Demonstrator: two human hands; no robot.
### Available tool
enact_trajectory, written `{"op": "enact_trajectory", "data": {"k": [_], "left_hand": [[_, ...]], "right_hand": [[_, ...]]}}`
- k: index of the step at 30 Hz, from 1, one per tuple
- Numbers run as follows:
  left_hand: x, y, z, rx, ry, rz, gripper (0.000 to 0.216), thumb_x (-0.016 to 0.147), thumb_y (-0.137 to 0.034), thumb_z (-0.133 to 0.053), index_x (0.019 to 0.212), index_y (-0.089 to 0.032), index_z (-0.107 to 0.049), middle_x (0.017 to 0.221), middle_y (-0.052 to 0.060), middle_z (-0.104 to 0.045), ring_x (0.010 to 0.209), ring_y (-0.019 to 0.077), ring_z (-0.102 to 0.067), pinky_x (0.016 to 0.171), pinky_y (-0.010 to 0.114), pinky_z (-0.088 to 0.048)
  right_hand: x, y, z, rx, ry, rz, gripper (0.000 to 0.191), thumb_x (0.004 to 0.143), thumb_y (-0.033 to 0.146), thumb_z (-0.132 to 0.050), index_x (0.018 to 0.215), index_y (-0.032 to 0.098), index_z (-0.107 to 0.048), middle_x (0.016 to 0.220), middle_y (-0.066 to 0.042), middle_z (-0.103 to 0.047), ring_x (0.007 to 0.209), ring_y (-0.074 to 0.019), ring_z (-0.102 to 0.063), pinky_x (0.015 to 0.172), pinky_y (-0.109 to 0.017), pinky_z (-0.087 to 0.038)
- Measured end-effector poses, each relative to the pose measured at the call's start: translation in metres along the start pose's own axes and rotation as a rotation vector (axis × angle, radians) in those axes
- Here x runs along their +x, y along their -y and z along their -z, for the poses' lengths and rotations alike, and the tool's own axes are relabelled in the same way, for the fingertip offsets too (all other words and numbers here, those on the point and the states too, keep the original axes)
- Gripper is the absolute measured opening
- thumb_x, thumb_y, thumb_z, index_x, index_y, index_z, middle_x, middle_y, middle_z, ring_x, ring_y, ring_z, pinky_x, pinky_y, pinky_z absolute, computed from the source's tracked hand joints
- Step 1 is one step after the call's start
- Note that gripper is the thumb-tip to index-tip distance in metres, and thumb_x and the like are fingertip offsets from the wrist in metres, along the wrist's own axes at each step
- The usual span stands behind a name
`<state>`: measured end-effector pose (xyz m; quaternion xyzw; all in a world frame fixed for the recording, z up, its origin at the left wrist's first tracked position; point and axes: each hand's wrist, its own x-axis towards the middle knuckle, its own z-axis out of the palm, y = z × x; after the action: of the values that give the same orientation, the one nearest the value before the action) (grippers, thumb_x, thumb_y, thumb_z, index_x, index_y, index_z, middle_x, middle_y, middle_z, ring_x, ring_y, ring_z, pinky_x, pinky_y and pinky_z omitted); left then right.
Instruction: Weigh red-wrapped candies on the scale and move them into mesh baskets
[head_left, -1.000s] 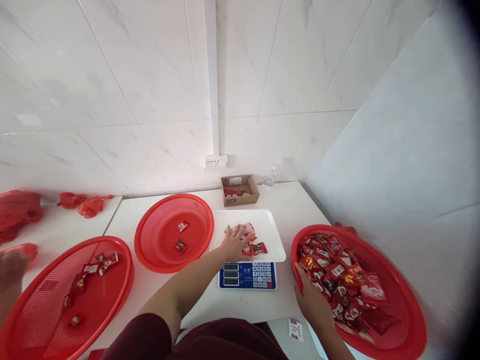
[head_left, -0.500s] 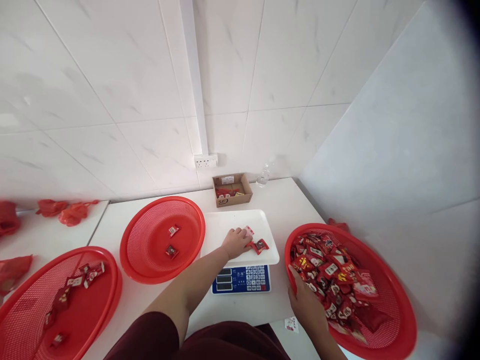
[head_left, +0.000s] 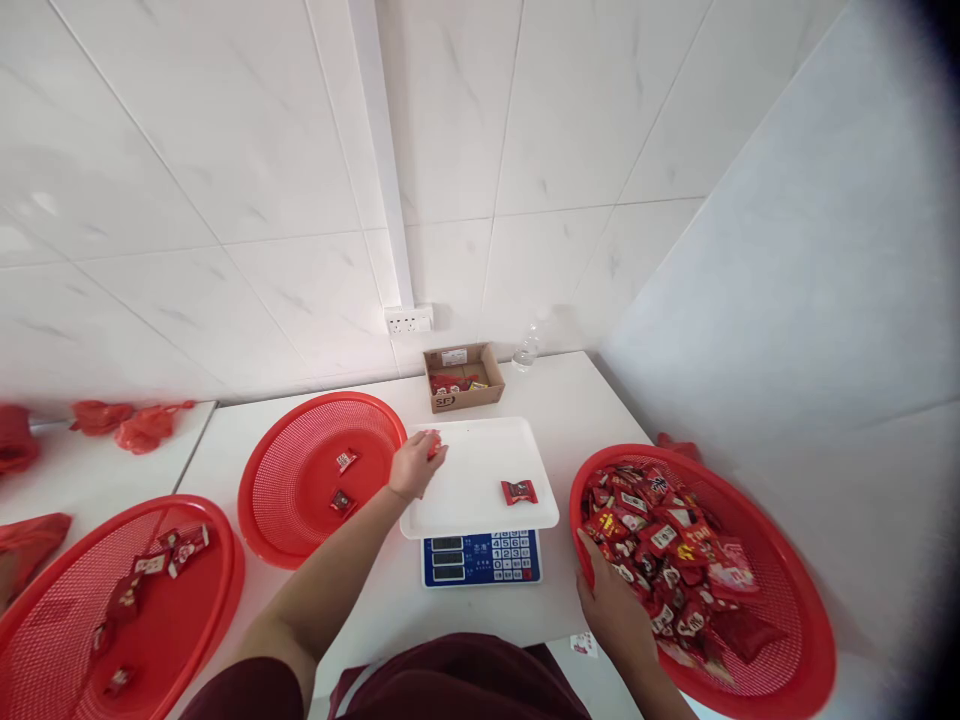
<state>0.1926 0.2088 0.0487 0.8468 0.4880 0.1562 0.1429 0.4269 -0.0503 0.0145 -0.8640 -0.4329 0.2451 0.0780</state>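
Note:
My left hand [head_left: 415,464] is closed on red candy packets [head_left: 432,443] at the left edge of the white scale tray [head_left: 480,470], just right of the middle red basket [head_left: 322,475]. One red candy packet [head_left: 519,491] lies alone on the tray. My right hand [head_left: 611,600] rests on the near rim of the right red basket [head_left: 787,640], its fingers among the many red candy packets [head_left: 667,550] heaped there. The middle basket holds two packets [head_left: 343,480].
A blue digital scale [head_left: 480,557] sits under the tray. A third red basket [head_left: 112,600] with several packets is at the left. A small cardboard box [head_left: 463,377], a clear bottle [head_left: 526,349] and a wall socket [head_left: 409,320] are at the back. Red bags [head_left: 127,422] lie far left.
My left hand closed on packets on the tray and carried them left to the tray's edge, leaving one packet behind. The right hand stayed at the right basket.

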Motion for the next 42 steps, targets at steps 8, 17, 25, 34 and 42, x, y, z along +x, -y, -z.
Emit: {"op": "enact_trajectory", "data": {"k": [8,17,25,34,42], "left_hand": [[-0.046,0.075,0.047,0.048,-0.029,0.308,0.041,0.090,-0.046,-0.043,0.120,-0.020,-0.053,0.114,0.012,-0.062,0.097,0.0261,-0.061,0.072,0.034,-0.050],[-0.038,-0.031,-0.025,0.001,0.245,-0.285,0.041,0.091,-0.036,-0.047,0.132,-0.030,-0.047,0.144,0.007,-0.042,0.133,0.0247,-0.036,0.109,0.042,-0.030],[-0.020,-0.086,-0.067,-0.058,0.456,-0.549,0.032,0.088,-0.022,-0.050,0.118,-0.027,-0.060,0.134,0.008,-0.050,0.125,0.0253,-0.043,0.104,0.042,-0.034],[-0.054,-0.011,-0.009,-0.116,0.174,-0.162,0.036,0.090,-0.011,-0.036,0.115,-0.019,-0.060,0.112,0.007,-0.060,0.102,0.0189,-0.054,0.091,0.031,-0.044],[-0.118,0.042,0.027,0.001,0.210,0.131,0.047,0.093,-0.030,-0.040,0.139,-0.024,-0.039,0.121,0.013,-0.057,0.101,0.0260,-0.060,0.083,0.038,-0.049]], "right_hand": [[0.002,-0.003,-0.003,0.024,-0.012,0.009,0.060,0.087,0.036,-0.023,0.144,0.017,-0.028,0.136,-0.012,-0.050,0.123,-0.0248,-0.049,0.097,-0.040,-0.042],[0.002,-0.003,-0.004,-0.001,-0.017,-0.003,0.060,0.087,0.038,-0.023,0.144,0.018,-0.030,0.136,-0.011,-0.050,0.121,-0.0232,-0.051,0.094,-0.037,-0.043],[0.002,-0.001,-0.002,0.022,0.014,-0.012,0.062,0.086,0.036,-0.022,0.145,0.017,-0.026,0.142,-0.010,-0.044,0.125,-0.0238,-0.047,0.097,-0.039,-0.041],[0.003,-0.009,-0.008,0.009,-0.005,0.035,0.064,0.087,0.040,-0.019,0.145,0.016,-0.023,0.141,-0.014,-0.045,0.125,-0.0281,-0.047,0.097,-0.043,-0.041],[0.008,-0.015,-0.013,-0.010,-0.063,0.064,0.062,0.086,0.040,-0.024,0.143,0.017,-0.029,0.135,-0.014,-0.052,0.115,-0.0281,-0.056,0.091,-0.043,-0.045]]}}
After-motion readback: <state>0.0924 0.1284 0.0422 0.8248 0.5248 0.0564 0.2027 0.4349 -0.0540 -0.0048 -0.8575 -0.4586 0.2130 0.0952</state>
